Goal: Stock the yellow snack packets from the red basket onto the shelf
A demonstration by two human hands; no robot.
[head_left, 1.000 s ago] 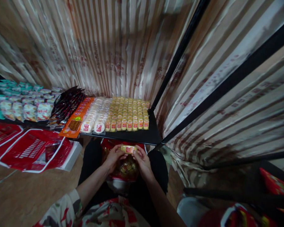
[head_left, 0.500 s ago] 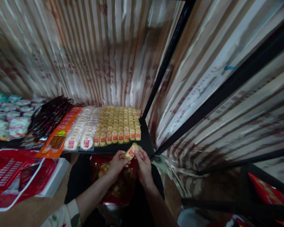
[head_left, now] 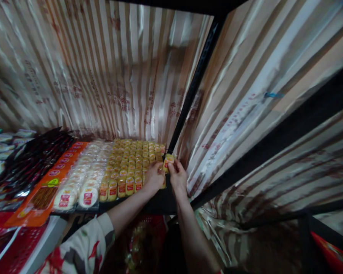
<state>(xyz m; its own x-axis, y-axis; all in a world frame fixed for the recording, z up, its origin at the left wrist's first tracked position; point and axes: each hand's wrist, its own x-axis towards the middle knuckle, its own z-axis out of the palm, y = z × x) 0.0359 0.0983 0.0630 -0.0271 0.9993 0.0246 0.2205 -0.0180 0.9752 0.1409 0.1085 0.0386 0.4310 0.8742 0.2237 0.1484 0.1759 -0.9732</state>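
Observation:
A small yellow snack packet point(head_left: 168, 161) with a red and white label is held upright by the right end of the rows of matching yellow packets point(head_left: 129, 185). My right hand point(head_left: 178, 179) pinches it from the right, thumb across its front. At its lower left edge are the closed fingers of my left hand point(head_left: 153, 178), which cover part of the front row. The rows stand on a black shelf point(head_left: 157, 203). Below my forearms, a red container point(head_left: 151, 228) with wrapped pieces in it is dim and partly hidden.
Left of the rows lie round white wrapped snacks point(head_left: 88, 198), an orange packet point(head_left: 44, 196), dark shiny packets point(head_left: 31, 163) and white bags point(head_left: 0, 146). A black post point(head_left: 193, 97) rises at the shelf's back right corner, before striped sheeting point(head_left: 125, 68). A slanting black bar point(head_left: 263, 152) runs at right.
Both hands have moved forward and up with the yellow packet, from over the red container to the right end of the rows. The view has shifted closer to the shelf.

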